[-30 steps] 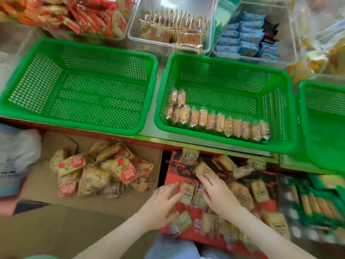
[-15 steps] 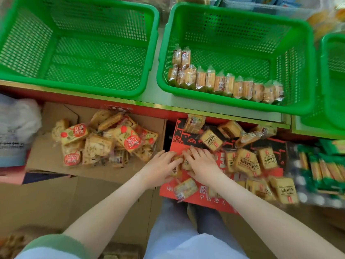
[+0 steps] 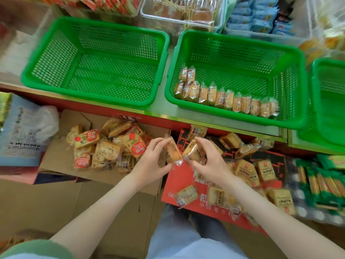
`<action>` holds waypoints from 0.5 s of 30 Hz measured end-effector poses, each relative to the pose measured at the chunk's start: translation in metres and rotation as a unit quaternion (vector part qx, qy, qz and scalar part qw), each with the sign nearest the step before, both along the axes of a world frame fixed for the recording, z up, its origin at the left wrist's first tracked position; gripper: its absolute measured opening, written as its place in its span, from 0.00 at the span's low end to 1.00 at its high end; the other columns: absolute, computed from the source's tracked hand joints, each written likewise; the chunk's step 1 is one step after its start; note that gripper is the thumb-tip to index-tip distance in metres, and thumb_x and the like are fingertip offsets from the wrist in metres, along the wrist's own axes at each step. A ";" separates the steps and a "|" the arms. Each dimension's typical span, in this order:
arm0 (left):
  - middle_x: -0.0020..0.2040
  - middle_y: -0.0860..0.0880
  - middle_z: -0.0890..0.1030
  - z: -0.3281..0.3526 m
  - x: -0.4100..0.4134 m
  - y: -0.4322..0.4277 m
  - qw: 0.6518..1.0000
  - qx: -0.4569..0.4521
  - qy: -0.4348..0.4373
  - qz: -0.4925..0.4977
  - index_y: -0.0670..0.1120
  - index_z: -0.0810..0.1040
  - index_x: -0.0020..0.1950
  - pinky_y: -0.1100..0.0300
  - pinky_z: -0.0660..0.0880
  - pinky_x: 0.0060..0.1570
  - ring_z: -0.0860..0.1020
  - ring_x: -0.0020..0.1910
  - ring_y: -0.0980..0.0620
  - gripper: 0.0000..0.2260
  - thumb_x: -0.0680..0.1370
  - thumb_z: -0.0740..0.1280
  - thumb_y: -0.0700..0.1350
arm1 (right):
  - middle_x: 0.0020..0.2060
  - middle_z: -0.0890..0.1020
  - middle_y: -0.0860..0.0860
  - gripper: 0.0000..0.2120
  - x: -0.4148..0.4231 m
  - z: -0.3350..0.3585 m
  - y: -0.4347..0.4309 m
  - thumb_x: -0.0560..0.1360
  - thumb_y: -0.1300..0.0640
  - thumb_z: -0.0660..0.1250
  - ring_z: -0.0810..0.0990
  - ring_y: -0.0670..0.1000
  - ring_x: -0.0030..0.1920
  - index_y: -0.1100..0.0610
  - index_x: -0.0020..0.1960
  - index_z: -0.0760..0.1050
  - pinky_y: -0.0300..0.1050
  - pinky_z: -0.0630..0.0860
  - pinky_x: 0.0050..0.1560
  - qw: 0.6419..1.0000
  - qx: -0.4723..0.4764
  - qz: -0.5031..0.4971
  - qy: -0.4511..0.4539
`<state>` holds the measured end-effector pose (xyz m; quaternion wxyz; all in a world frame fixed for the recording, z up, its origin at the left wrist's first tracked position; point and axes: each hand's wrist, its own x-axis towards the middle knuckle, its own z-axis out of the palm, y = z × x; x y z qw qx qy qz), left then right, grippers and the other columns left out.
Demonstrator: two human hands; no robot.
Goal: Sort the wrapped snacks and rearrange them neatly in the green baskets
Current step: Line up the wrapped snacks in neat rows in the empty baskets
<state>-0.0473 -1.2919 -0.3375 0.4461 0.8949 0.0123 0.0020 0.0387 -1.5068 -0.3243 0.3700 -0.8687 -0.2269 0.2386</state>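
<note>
My left hand (image 3: 149, 161) grips a stack of tan wrapped snacks (image 3: 171, 151), held upright above the red box (image 3: 177, 184). My right hand (image 3: 209, 161) grips another tan wrapped snack (image 3: 194, 152) right beside it, the two packs nearly touching. More tan snacks (image 3: 265, 171) lie loose in the red box to the right. The middle green basket (image 3: 240, 43) holds a row of the same snacks (image 3: 229, 98) standing along its near wall. The left green basket (image 3: 97, 25) holds nothing.
A cardboard box (image 3: 56, 161) on the left holds red-labelled snacks (image 3: 87, 139). A third green basket (image 3: 328, 101) sits at the right edge. Clear bins of other snacks (image 3: 183, 14) stand behind the baskets. Green-wrapped sticks (image 3: 321, 180) lie at lower right.
Both hands have lifted out of the red box, each now holding tan snacks up in front of the shelf edge. The camera has tilted back up toward the baskets.
</note>
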 end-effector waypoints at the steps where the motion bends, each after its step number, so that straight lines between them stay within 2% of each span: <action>1: 0.65 0.54 0.67 0.011 0.007 -0.002 0.999 -0.030 0.005 0.013 0.47 0.63 0.72 0.73 0.64 0.64 0.67 0.65 0.60 0.33 0.72 0.74 0.44 | 0.68 0.65 0.39 0.34 0.005 0.015 0.000 0.73 0.53 0.71 0.62 0.34 0.67 0.46 0.74 0.58 0.30 0.60 0.66 0.999 0.030 -0.013 0.011; 3: 0.64 0.52 0.71 0.034 0.025 -0.008 0.992 -0.116 0.025 0.037 0.51 0.61 0.68 0.66 0.68 0.64 0.71 0.65 0.59 0.31 0.71 0.75 0.45 | 0.65 0.65 0.35 0.34 0.017 0.040 -0.002 0.73 0.54 0.72 0.63 0.27 0.62 0.43 0.72 0.58 0.21 0.62 0.59 0.994 0.087 -0.042 0.043; 5: 0.62 0.48 0.75 0.054 0.047 -0.014 0.972 -0.223 0.050 0.061 0.52 0.61 0.61 0.60 0.71 0.64 0.75 0.63 0.55 0.28 0.70 0.75 0.47 | 0.65 0.69 0.39 0.32 0.036 0.062 -0.004 0.73 0.53 0.72 0.68 0.33 0.63 0.44 0.71 0.60 0.26 0.66 0.59 0.984 0.143 -0.063 0.082; 7: 0.59 0.47 0.79 0.075 0.070 -0.020 0.949 -0.296 0.070 0.086 0.50 0.66 0.58 0.56 0.73 0.63 0.78 0.60 0.53 0.24 0.70 0.75 0.51 | 0.64 0.73 0.45 0.30 0.056 0.082 -0.006 0.73 0.51 0.72 0.72 0.41 0.64 0.46 0.70 0.62 0.35 0.68 0.64 0.973 0.188 -0.069 0.116; 9: 0.56 0.48 0.81 0.091 0.091 -0.024 0.941 -0.314 0.098 0.082 0.47 0.72 0.58 0.57 0.74 0.59 0.79 0.57 0.54 0.19 0.73 0.73 0.52 | 0.62 0.76 0.49 0.26 0.074 0.094 -0.006 0.74 0.51 0.70 0.76 0.46 0.62 0.46 0.69 0.64 0.39 0.73 0.60 0.959 0.223 -0.064 0.163; 12: 0.52 0.50 0.82 0.112 0.130 -0.032 0.936 -0.324 0.106 0.091 0.46 0.75 0.59 0.61 0.75 0.50 0.80 0.50 0.56 0.12 0.78 0.67 0.49 | 0.61 0.78 0.49 0.24 0.109 0.107 -0.004 0.74 0.49 0.68 0.77 0.46 0.60 0.47 0.69 0.66 0.40 0.74 0.58 0.951 0.239 -0.072 0.185; 15: 0.48 0.51 0.83 0.119 0.168 -0.036 0.940 -0.308 0.101 0.104 0.47 0.78 0.56 0.56 0.77 0.52 0.80 0.47 0.56 0.08 0.80 0.65 0.47 | 0.62 0.78 0.50 0.24 0.146 0.108 0.000 0.74 0.53 0.70 0.77 0.47 0.60 0.47 0.67 0.67 0.42 0.74 0.58 0.945 0.253 -0.093 0.188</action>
